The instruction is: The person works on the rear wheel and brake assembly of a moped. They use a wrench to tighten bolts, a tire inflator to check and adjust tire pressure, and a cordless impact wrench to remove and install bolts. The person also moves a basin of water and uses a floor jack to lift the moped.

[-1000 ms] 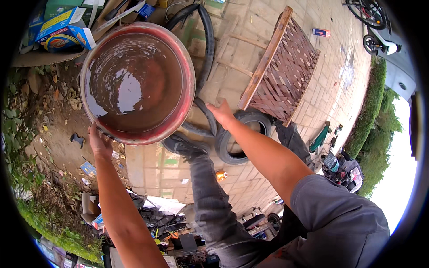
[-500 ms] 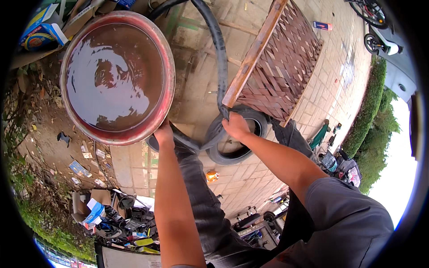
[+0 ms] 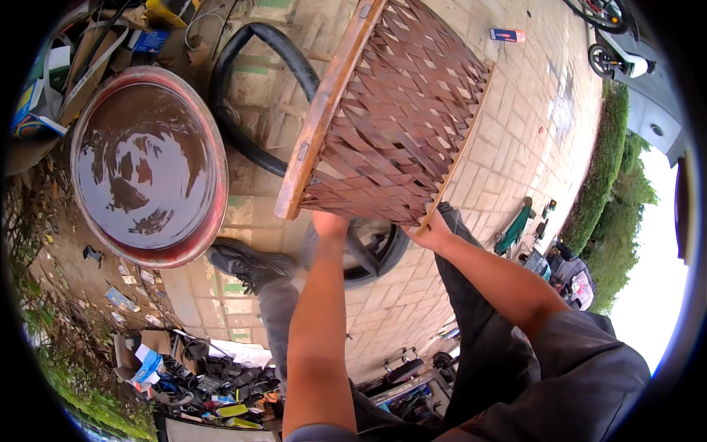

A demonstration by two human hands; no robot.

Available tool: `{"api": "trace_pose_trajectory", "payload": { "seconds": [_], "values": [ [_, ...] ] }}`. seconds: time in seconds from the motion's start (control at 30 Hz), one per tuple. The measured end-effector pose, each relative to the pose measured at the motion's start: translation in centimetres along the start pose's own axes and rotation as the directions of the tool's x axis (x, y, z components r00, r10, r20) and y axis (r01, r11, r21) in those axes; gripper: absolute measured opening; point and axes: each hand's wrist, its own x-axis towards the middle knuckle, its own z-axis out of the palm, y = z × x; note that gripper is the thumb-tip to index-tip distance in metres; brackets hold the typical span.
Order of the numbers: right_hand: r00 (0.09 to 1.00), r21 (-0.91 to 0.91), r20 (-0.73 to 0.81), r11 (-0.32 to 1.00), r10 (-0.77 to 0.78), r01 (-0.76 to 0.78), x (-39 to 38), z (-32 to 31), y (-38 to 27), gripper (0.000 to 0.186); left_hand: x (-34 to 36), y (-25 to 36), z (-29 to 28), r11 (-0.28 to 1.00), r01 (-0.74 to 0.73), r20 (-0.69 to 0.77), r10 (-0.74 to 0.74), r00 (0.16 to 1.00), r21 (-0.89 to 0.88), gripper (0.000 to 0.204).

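Note:
My right hand (image 3: 431,231) grips the near end of a woven brown seat (image 3: 398,103) with wooden rails, tilted in front of me. My left hand (image 3: 329,225) is at the same end, its fingers hidden behind the seat. A black inner tube (image 3: 224,101) lies on the paving, partly under the seat. A black tyre (image 3: 361,278) lies beneath my hands, a loop of tube across it. To the left stands a wide red-rimmed basin (image 3: 216,180) of murky water.
Boxes and scrap (image 3: 96,51) crowd the upper left. More clutter (image 3: 199,376) lies at lower left. My shoe (image 3: 243,261) rests on the paving. Scooters (image 3: 618,59), a hedge (image 3: 604,173) and a green item (image 3: 513,228) are at the right.
My left hand has left the basin for the seat's near end. My right hand has shifted right and down, from the tube to the seat, which now sits further left, over the tube.

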Motion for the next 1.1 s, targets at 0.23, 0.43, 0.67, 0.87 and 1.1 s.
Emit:
{"api": "trace_pose_trajectory", "payload": {
  "seconds": [0.23,0.43,0.67,0.87,1.1],
  "values": [
    [0.953,-0.88,0.172,0.474,0.249,0.035,-3.9,2.0,-5.5,0.04,-5.8,9.4,-1.5,0.699,0.606,0.528,-0.702,0.478,0.379,0.04],
    [0.876,-0.902,0.195,0.431,0.44,-0.016,-8.2,4.4,-6.1,0.059,-11.1,9.1,-9.7,0.647,0.461,0.383,-0.747,0.544,0.607,0.066],
    [0.983,-0.562,0.073,0.821,0.167,-0.098,-11.6,-3.0,-12.2,0.055,-4.0,18.3,-21.7,0.752,0.334,0.539,-0.647,0.539,0.568,0.051],
    [0.956,-0.062,-0.249,0.982,0.158,-0.179,-16.3,-22.1,-14.2,0.043,-2.8,25.0,-33.4,0.676,0.618,0.358,-0.737,0.573,0.402,0.032],
    [0.736,0.433,-0.508,0.871,0.447,-0.23,-28.7,-40.5,-1.3,0.042,6.9,48.0,-8.9,0.719,-0.13,0.583,-0.429,0.691,0.683,0.031]
  ]
}}
